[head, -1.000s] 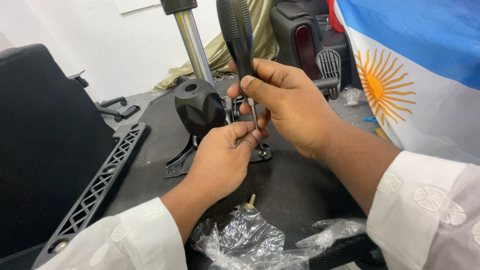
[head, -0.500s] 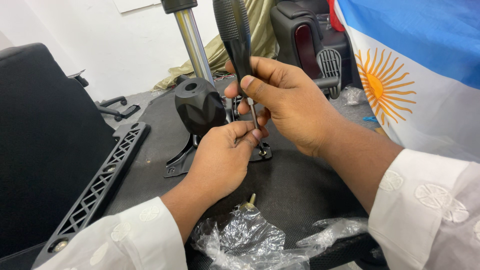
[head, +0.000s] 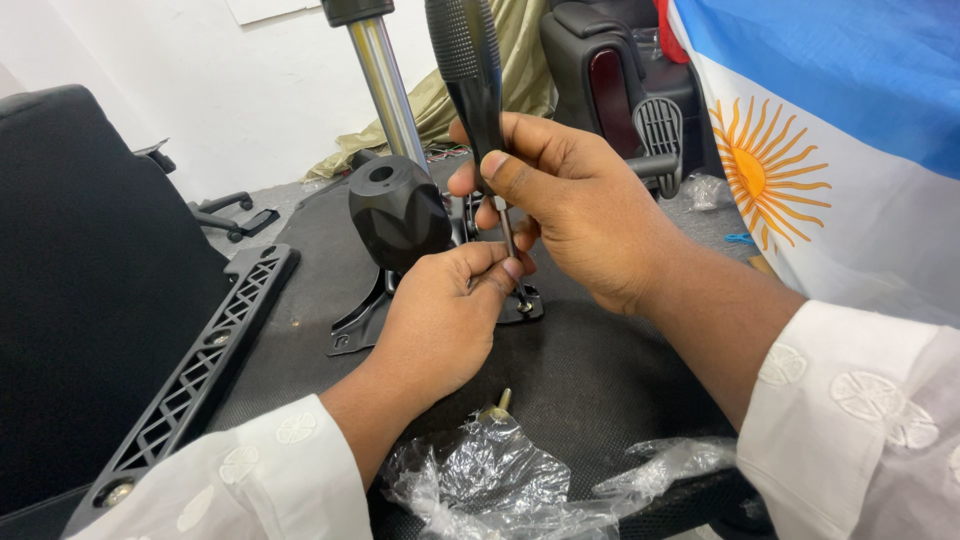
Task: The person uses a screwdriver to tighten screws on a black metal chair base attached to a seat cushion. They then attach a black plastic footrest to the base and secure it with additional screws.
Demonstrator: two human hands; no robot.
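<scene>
Standing nearly upright, the black-handled screwdriver (head: 468, 70) has its tip down on the metal mounting plate (head: 365, 318) under the seat; the right hand (head: 570, 210) is wrapped snug around the handle's lower end; the left hand (head: 440, 320) pinches the shaft near the tip; just left of the screwdriver sits the black mechanism housing (head: 398, 212); nearer the person, a crumpled clear plastic bag (head: 500, 480) lies on the seat.

A black fabric seat underside (head: 600, 370) bears a metal bracket (head: 365, 315) and plastic bag (head: 490, 480).
</scene>
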